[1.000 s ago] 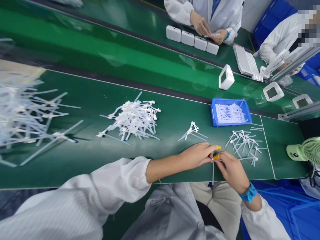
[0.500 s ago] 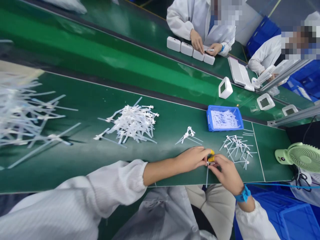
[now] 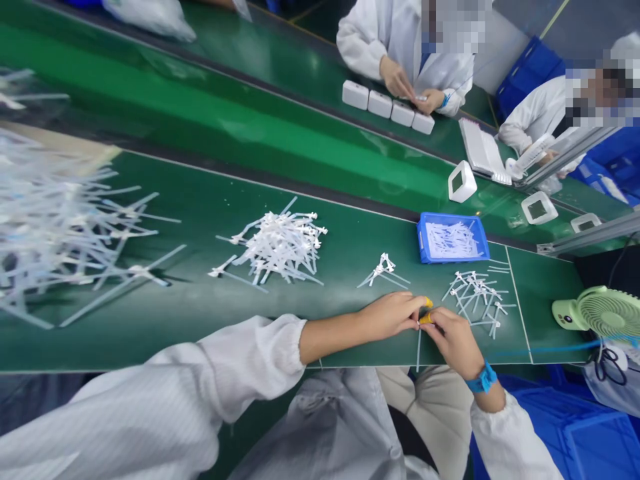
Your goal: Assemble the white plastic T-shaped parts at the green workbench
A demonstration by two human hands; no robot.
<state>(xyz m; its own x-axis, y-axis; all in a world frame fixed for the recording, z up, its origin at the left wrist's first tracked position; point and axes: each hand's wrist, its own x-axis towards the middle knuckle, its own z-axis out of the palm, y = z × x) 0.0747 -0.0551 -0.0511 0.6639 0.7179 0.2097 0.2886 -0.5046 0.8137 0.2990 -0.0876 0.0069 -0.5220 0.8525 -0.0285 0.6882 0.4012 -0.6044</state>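
My left hand point(image 3: 393, 315) and my right hand point(image 3: 456, 341) meet near the front edge of the green table, fingertips pinched together. Between them is a small white piece with a thin translucent strip point(image 3: 419, 350) hanging down toward the edge; the fingers cover most of the white piece. Yellow finger covers show on both hands, and a blue band circles my right wrist. Just beyond my left hand lies a little cluster of similar strips with white pieces point(image 3: 384, 267). More such strips point(image 3: 475, 293) are spread beyond my right hand.
A blue tray point(image 3: 425, 252) holds many small white strips. Large piles of strips point(image 3: 285, 247) lie leftward, one at the far left point(image 3: 65, 220). A green fan point(image 3: 600, 317) stands at right. Across the belt, two people in white work near white boxes point(image 3: 380, 105).
The view has shifted slightly, so the piles appear farther right. My hands stay pinched together, with less of the white piece showing. The co-worker's hands across have come together.
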